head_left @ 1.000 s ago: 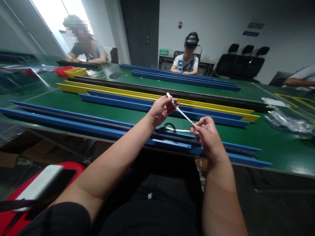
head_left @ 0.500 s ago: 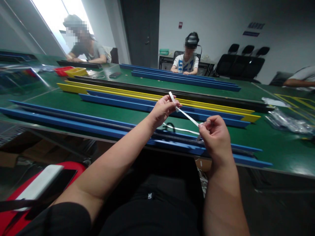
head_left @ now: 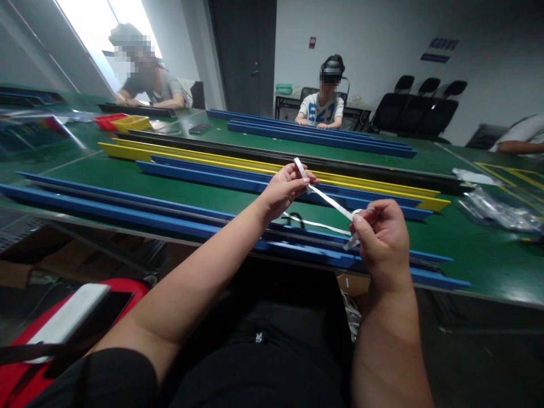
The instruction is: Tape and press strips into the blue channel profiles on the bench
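A narrow white strip (head_left: pixel 332 203), which looks like tape, runs between my two hands above the table. My left hand (head_left: pixel 285 191) pinches it near one end, and a short flat piece sticks up past the fingers. The fingers of my right hand (head_left: pixel 378 232) are closed on the strip lower down, where it forms a small loop and a loose tail hangs. Another white length curves behind, over the green table. Below my hands lies the nearest blue rail (head_left: pixel 170 221), with a dark channel along it.
A second blue rail (head_left: pixel 238 180), a yellow rail (head_left: pixel 204 156) and a black rail (head_left: pixel 395 173) lie beyond. Clear plastic bags (head_left: pixel 497 209) are at the right. Red and yellow bins (head_left: pixel 135 123) stand at the left. Co-workers sit across the table.
My right hand has moved a little to the right and pulled the strip slightly longer between my hands. My left hand has shifted slightly right, still pinching it.
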Available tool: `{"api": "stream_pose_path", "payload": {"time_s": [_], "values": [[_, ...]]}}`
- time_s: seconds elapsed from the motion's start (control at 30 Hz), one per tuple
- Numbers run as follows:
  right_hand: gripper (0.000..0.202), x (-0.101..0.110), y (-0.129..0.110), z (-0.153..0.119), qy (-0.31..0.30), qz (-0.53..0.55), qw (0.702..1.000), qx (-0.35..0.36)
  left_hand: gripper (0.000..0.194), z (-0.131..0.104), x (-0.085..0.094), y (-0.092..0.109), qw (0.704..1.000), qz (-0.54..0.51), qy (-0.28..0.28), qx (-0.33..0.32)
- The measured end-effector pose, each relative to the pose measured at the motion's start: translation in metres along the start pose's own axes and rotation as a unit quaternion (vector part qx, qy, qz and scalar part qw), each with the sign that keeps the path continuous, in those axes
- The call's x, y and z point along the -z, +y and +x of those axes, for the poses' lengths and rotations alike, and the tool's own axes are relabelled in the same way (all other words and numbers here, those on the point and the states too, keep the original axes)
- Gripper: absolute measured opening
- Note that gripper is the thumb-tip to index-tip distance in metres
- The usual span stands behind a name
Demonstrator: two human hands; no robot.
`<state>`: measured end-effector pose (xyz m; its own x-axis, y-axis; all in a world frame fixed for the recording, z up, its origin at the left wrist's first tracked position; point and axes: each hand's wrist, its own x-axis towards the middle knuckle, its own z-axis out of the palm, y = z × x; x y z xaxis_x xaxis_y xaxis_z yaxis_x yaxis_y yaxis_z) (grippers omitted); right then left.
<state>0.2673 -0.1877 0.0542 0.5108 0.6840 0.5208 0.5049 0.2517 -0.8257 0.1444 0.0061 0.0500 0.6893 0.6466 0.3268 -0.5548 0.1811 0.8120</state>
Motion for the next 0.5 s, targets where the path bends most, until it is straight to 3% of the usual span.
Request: {"api": "stream_pose_path", "payload": {"time_s": [0.17,0.5], "values": [[0.023,0.0001,0.0005,0.0036,-0.036,0.1,0.994,-0.017,0.041,0.0004,-0.0013,0.0012,0.999,-0.015,0.031,0.003],[0.03,0.0021,-0.0066,0.004,-0.038,0.118,0.99,-0.064,0.04,0.0023,0.0003,0.0001,0.999,0.004,0.035,-0.004]]}}
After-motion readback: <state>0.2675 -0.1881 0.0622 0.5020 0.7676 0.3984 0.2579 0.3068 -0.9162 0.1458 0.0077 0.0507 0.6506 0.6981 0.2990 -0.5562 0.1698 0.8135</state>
